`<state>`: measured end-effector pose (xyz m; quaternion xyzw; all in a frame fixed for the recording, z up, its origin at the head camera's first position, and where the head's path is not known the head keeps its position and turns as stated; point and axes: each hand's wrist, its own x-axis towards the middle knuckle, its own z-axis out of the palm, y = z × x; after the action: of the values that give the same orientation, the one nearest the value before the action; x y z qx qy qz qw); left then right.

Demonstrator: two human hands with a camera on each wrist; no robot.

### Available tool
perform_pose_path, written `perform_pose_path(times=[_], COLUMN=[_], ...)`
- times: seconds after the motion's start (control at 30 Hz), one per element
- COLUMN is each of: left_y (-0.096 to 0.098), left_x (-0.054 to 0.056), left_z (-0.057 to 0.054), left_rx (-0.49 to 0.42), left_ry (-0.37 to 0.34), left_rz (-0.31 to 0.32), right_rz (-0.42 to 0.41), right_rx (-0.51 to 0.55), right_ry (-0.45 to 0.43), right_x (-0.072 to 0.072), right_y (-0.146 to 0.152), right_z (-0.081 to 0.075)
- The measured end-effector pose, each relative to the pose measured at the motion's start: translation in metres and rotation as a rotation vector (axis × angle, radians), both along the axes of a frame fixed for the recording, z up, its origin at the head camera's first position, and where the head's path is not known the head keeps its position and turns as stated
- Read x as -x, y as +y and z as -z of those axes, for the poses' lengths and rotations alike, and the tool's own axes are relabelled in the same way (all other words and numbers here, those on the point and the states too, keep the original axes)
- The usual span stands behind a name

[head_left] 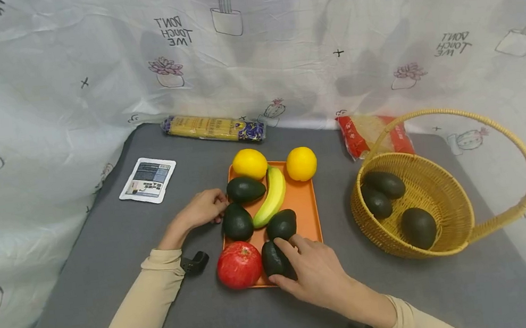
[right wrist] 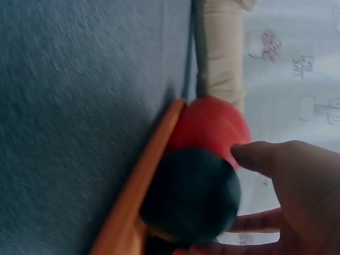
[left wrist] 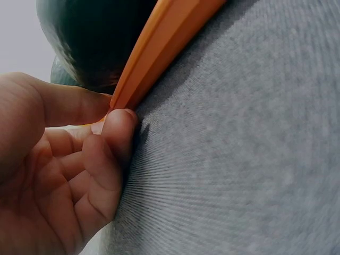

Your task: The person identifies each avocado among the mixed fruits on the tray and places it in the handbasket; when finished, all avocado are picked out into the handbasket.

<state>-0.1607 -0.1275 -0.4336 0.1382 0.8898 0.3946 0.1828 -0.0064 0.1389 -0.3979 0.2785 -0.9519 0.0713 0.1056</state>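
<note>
Tray (head_left: 305,213), shallow, orange and rectangular, lies on the gray cloth tabletop (head_left: 202,320) in the head view and carries four dark green avocados (head_left: 245,189), a curved yellow banana (head_left: 273,197), a round red fruit (head_left: 240,265) at the near left corner and two round yellow fruits (head_left: 301,163) at the far end. The right hand (head_left: 320,273) spans the near right avocado, thumb and fingers apart. To the right, beyond a strip of tabletop, stands a golden wicker basket (head_left: 379,237) with a tall arched handle, containing three more avocados. A red-and-clear bag (head_left: 353,136), a long yellow-and-purple packet (head_left: 213,128) and a white printed curtain (head_left: 280,50) line the far edge; a flat white sachet (head_left: 147,180) lies left. Left wrist view: the left hand (left wrist: 66,159) pinches the tray's rim between thumb and fingers, beside an avocado. Right wrist view, blurred: the thumb overlaps the avocado's outline; firm hold cannot be confirmed.
</note>
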Motion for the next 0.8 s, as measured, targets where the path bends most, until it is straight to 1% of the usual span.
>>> perform_pose_path(times=[0.07,0.23,0.33,0.43,0.53,0.63,0.7,0.8], left_y=[0.001,0.0,0.0,0.001,0.001,0.0,0.0,-0.001], left_x=[0.0,0.0,-0.001,-0.002,-0.001,-0.001,0.0,0.0], left_z=[0.0,0.0,-0.001,-0.001,-0.001,-0.001,-0.001,-0.001], left_rx=[0.001,-0.005,-0.003,-0.003,-0.006,-0.005,-0.007,-0.007], left_ry=[-0.007,-0.002,-0.009,-0.02,-0.022,-0.018,-0.016,-0.019], left_rz=[-0.001,0.011,0.007,0.004,0.0,-0.001,-0.002,-0.003], right_rz=[0.006,0.007,0.009,0.026,0.07,0.148,0.221,0.349], right_rx=[-0.011,0.025,0.043,0.068,0.101,0.128,0.132,0.106], right_ry=[-0.013,-0.051,-0.082,-0.114,-0.117,-0.11,-0.109,-0.136], right_x=[0.0,0.003,0.003,0.004,0.007,0.016,0.026,0.047], right_y=[-0.003,-0.004,-0.002,0.004,0.019,0.044,0.066,0.106], right_z=[0.004,0.007,0.005,-0.002,-0.016,-0.038,-0.055,-0.08])
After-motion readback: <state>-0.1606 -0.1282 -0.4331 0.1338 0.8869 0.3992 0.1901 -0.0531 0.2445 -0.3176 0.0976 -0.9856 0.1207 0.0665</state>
